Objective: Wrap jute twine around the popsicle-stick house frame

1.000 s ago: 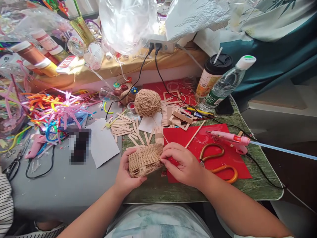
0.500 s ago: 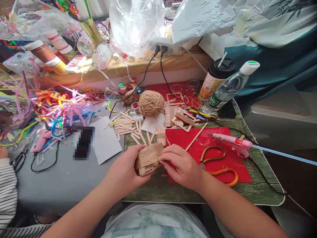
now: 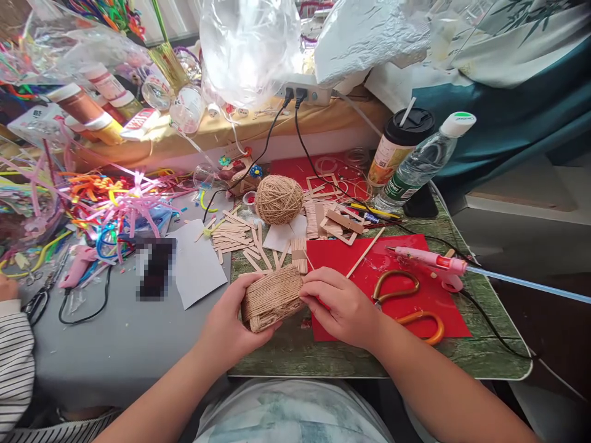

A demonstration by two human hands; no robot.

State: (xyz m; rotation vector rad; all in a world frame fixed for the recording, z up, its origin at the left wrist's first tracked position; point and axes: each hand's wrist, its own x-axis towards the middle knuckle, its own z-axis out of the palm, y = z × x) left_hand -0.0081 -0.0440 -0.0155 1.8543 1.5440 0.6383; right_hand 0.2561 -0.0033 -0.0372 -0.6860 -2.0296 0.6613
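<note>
A small block wrapped in rows of brown twine [image 3: 273,298] is held above the near edge of the green table. My left hand [image 3: 231,320] grips it from the left, thumb on top and fingers below. At its right end, my right hand [image 3: 339,304] is closed in a pinch; what the fingertips hold is too small to make out. Beyond the block sits a ball of twine [image 3: 279,200]. Orange-handled scissors [image 3: 422,323] and a pink glue gun [image 3: 429,259] lie on a red sheet [image 3: 355,264] to the right.
Wooden sticks [image 3: 231,237] are scattered behind my hands. A water bottle [image 3: 409,169] and a lidded cup [image 3: 394,151] stand at the back right, near black cables. White paper [image 3: 198,264] and a bright pile of pipe cleaners [image 3: 143,200] lie left. A striped sleeve [image 3: 16,363] shows at far left.
My left hand and the wrapped block have shifted slightly left, and the block's end is turned a little. My right hand keeps its pinch at the block's right end.
</note>
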